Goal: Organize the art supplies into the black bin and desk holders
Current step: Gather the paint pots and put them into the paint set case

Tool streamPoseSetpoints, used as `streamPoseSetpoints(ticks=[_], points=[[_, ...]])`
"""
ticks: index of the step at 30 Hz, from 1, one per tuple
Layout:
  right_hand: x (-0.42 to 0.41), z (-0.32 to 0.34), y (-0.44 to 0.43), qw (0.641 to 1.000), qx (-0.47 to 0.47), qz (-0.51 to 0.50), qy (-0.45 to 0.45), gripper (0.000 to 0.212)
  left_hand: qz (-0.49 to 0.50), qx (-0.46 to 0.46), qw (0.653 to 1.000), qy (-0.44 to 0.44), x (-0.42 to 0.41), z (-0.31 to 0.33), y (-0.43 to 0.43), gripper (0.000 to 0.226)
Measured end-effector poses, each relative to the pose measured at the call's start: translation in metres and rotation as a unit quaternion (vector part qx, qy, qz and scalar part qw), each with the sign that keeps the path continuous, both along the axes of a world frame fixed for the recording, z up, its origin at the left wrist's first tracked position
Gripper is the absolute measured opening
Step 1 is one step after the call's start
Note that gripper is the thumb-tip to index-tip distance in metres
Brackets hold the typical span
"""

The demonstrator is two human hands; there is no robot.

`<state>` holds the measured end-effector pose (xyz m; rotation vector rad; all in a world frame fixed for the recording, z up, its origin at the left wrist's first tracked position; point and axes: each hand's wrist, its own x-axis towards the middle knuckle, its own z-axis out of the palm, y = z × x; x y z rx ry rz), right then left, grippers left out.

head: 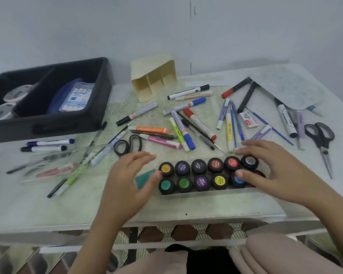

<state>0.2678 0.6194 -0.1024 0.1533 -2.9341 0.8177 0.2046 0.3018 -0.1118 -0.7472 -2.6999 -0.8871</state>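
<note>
Presently: both hands at the paint tray, near edge of table

Clock set on the table, person at 6 o'clock.

- Tray of twelve paint jars, two rows of six, lies toward 6 o'clock, long side across.
- Left hand: at the tray's 9 o'clock end, fingers straight and loosely spread, thumb tip beside the yellow-lidded jar. Blurred; contact cannot be told. A green flat piece shows just under the thumb.
- Right hand: over the tray's 3 o'clock end, fingers spread along the far row, thumb resting on the blue-lidded jar.
- Black bin at 10 o'clock. Two tape rolls in its left compartment, a blue case in the right one.
- Cream holder, three slots, at 12 o'clock, tilted with its openings toward the person.
- Loose markers and pens scattered across the middle, from 9 to 3 o'clock.
- Scissors at 3 o'clock; clear palette at 2 o'clock.
</note>
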Motion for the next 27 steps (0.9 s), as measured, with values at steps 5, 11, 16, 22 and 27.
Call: streamPoseSetpoints(ticks=[5,11,16,22,27], points=[[-0.029,0.013,-0.064,0.999,-0.014,0.028,0.033,0.055,0.167,-0.029,0.982,0.077,-0.003,-0.012,-0.096,0.041],[-0.079,0.013,-0.171,0.989,-0.010,0.148,0.005,0.044,0.206,-0.058,0.976,0.043,0.010,-0.043,-0.186,0.046],[-0.122,-0.002,-0.249,0.974,0.045,0.222,-0.011,0.070,0.156,-0.005,0.988,0.006,0.016,-0.053,-0.208,0.047],[-0.149,-0.020,-0.286,0.973,0.101,0.208,-0.016,0.087,0.131,0.005,0.991,0.030,0.008,-0.051,-0.218,0.042],[-0.125,-0.002,-0.267,0.987,0.012,0.158,-0.004,0.088,0.155,0.092,0.984,-0.001,0.000,-0.041,-0.213,0.027]])
